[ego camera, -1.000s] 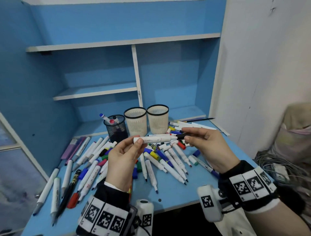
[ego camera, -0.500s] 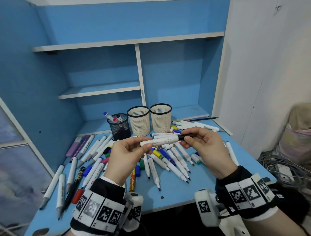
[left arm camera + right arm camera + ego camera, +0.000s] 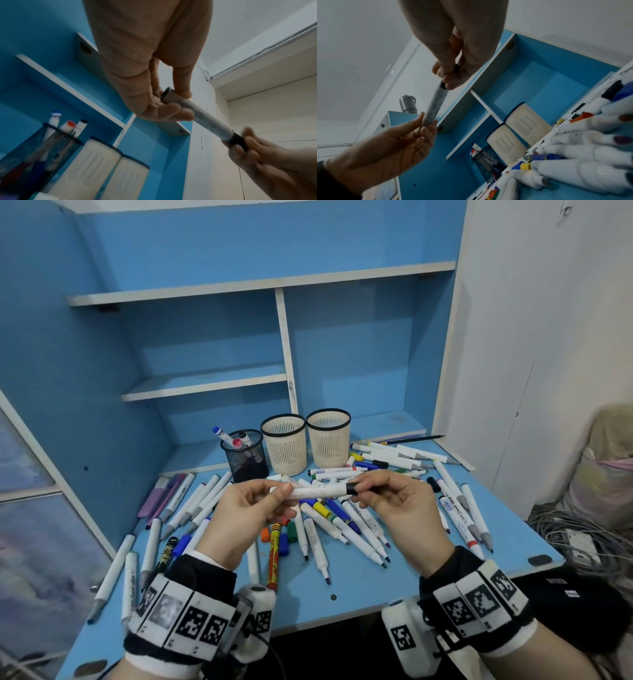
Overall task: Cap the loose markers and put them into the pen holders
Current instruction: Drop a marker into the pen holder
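Note:
Both hands hold one white marker level above the desk. My left hand pinches its white barrel at the left end. My right hand grips the black cap seated on the right end; the cap meets the barrel with no gap showing. Many loose markers lie scattered on the blue desk, several with bare tips. Behind them stand a black mesh holder with three markers in it and two beige holders.
Blue shelves rise behind the holders. A white wall stands at the right, with cables and a bag on the floor beside the desk. More markers lie along the desk's left side.
The hands and the marker have stayed about as they were; the black cap sits on the barrel's right end throughout. The head view has shifted slightly.

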The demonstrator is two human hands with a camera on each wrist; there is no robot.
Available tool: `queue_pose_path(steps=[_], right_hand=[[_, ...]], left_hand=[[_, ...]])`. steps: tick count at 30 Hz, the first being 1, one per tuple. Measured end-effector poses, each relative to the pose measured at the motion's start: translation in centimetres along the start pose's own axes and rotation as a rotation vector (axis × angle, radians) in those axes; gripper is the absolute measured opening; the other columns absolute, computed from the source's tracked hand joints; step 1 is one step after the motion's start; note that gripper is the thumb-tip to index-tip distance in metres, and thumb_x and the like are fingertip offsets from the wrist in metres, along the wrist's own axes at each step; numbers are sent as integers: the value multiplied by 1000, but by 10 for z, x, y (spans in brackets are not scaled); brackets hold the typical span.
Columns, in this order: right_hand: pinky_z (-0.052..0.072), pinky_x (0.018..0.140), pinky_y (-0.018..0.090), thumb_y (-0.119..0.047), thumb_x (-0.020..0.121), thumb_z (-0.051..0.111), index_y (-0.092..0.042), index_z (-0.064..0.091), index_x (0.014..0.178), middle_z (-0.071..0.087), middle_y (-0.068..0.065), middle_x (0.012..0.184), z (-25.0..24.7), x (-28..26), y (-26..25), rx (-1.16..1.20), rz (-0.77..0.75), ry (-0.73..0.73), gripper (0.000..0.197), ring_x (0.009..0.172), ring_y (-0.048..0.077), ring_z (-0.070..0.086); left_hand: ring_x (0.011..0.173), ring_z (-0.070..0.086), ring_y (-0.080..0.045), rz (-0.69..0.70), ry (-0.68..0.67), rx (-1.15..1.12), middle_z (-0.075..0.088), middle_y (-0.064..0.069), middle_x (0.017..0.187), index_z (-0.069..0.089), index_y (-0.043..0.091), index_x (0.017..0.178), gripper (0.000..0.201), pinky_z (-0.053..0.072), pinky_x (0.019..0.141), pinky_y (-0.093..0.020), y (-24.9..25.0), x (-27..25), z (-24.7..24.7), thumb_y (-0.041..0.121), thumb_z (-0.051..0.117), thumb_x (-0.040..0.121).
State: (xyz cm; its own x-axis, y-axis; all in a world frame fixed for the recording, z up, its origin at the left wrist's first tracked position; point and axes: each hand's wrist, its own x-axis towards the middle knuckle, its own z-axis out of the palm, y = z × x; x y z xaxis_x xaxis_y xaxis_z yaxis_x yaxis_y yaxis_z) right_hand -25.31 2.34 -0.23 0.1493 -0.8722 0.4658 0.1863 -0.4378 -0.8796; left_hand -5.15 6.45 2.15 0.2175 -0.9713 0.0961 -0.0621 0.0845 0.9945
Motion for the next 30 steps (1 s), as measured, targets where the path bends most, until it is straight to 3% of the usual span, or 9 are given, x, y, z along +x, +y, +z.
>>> queue_pose_path(steps=[4,7,10,14,18,21,25,28,30], right_hand=[[53,81,21,17,73,67,-13,71,69,72,1,84,-6,-4,-3,-6,-1,-51,30,86,16,68],[52,77,17,12,77,67,-11,71,80,72,3,86,-15,-5,-5,-100,26,-39,23,83,13,68],[50,71,17,7,82,64,-16,69,83,71,1,85,-30,5,-2,-310,174,-78,24,75,7,66],[52,70,27,-4,85,60,-20,69,89,67,1,85,-44,23,8,-690,309,-268,18,74,15,61],[44,72,21,-8,88,51,-17,67,108,63,2,99,-43,42,21,-1054,325,-512,27,82,13,56],[38,76,20,-12,90,53,-16,62,120,59,3,107,-37,54,29,-1221,386,-723,31,89,11,49],[39,69,19,-7,91,50,-13,65,116,59,7,109,-25,65,34,-1309,392,-837,30,89,13,49],[48,81,27,-5,91,47,-6,67,109,64,10,115,-17,70,36,-1362,368,-867,27,102,23,58],[49,82,33,-6,91,46,-1,67,101,66,15,109,-12,72,39,-1407,352,-881,24,99,27,60]], left_hand=[[60,66,-13,78,-55,39,72,-11,72,69,5,89,22,54,57,-18,19,8,-15,20,65,73],[62,68,-12,160,-29,171,73,-10,73,70,10,87,13,54,59,-17,37,24,-32,17,66,76],[56,66,-4,234,64,284,72,1,64,68,12,85,7,51,55,-11,54,49,-52,6,67,81],[50,61,2,297,189,444,67,7,59,66,11,82,13,47,52,-8,68,87,-76,1,72,76],[72,64,-18,319,336,642,69,-1,70,68,11,88,14,50,72,-26,72,118,-94,7,74,76],[81,62,-22,344,404,788,69,-13,87,69,5,96,21,49,74,-25,73,133,-97,11,74,77],[91,61,-24,357,450,898,68,-13,94,69,4,103,24,44,81,-26,77,147,-98,16,71,82],[102,61,-25,369,457,917,68,-15,107,67,5,111,28,43,92,-26,79,154,-100,15,67,85],[105,60,-26,375,448,938,67,-16,110,65,5,116,30,41,92,-24,78,159,-100,16,64,87]])
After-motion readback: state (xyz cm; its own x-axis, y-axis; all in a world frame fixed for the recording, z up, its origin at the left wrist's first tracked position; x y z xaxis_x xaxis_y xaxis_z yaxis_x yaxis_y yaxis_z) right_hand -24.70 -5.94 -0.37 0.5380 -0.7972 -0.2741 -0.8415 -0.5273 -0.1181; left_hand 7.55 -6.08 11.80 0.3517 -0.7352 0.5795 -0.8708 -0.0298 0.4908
